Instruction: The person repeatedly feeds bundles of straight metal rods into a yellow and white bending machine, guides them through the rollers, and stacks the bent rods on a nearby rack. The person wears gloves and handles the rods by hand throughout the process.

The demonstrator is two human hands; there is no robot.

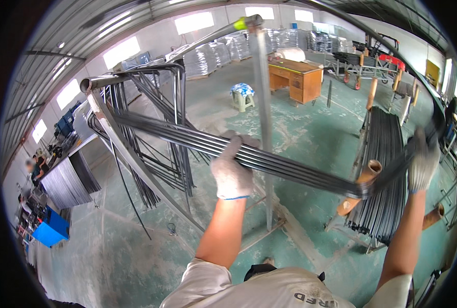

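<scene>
Closed left hand on black rods before frame's right edge | seemingly gripped bent end with right hand, probably for steadying

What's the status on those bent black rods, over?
Left hand closed around the bent black rods. Right hand at them past the bend, grip blurred. Upright metal post behind them, contact unclear.
</scene>
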